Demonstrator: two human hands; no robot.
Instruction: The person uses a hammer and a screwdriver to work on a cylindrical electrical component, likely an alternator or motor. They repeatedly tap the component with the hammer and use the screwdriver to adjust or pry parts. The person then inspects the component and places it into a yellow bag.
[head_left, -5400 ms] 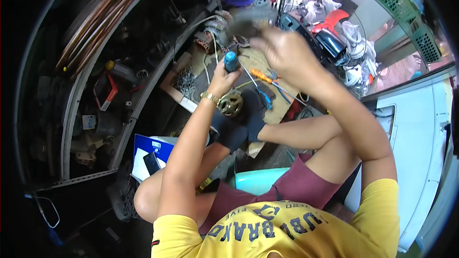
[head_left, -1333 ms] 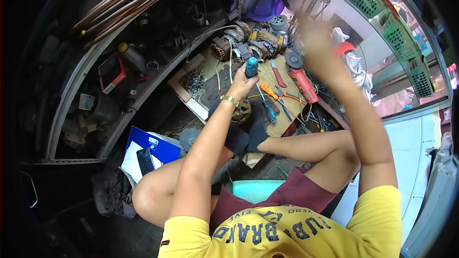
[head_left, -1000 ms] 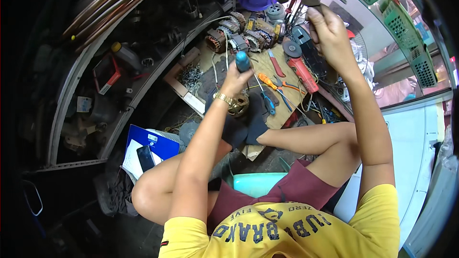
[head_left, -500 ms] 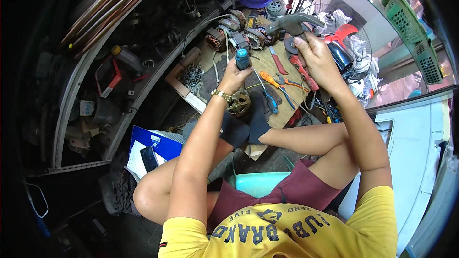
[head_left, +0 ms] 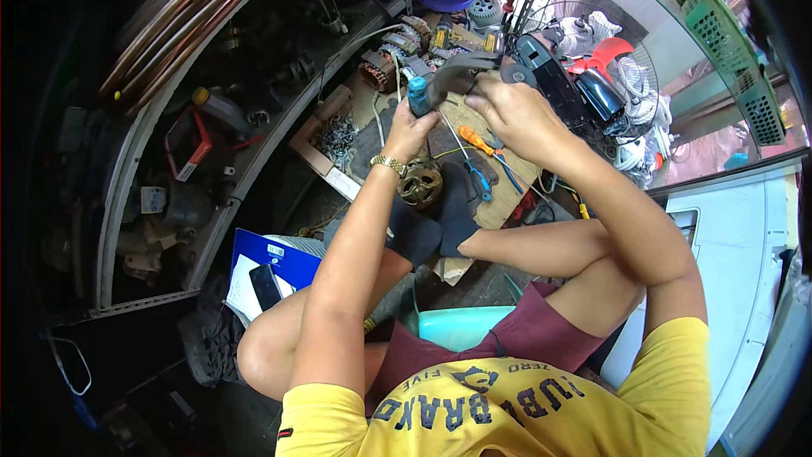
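My left hand [head_left: 410, 133] is wrapped round an upright tool with a blue handle [head_left: 417, 95]. Its shaft is hidden, so I cannot tell its kind. In my right hand [head_left: 513, 112] is a claw hammer [head_left: 455, 76], its blurred head right beside the top of the blue handle; whether they touch I cannot tell. Below my left hand a round, brass-coloured motor part [head_left: 420, 183] sits by my dark-socked feet. To its right lie a blue-handled screwdriver [head_left: 480, 184] and an orange-handled screwdriver [head_left: 479, 141] on cardboard [head_left: 512, 199]. Pliers near them are partly covered.
Copper-wound motor coils [head_left: 378, 70] are clustered at the back. A wooden box [head_left: 315, 152] of small metal bits stands on the left, near a shelf. At right are a black fan motor [head_left: 599, 96] and a white panel [head_left: 732, 271]. A phone [head_left: 266, 286] rests by my left knee.
The hammer has swung down and left, from raised at the right to beside the blue handle. My right hand moved left with it; my left hand has shifted only slightly.
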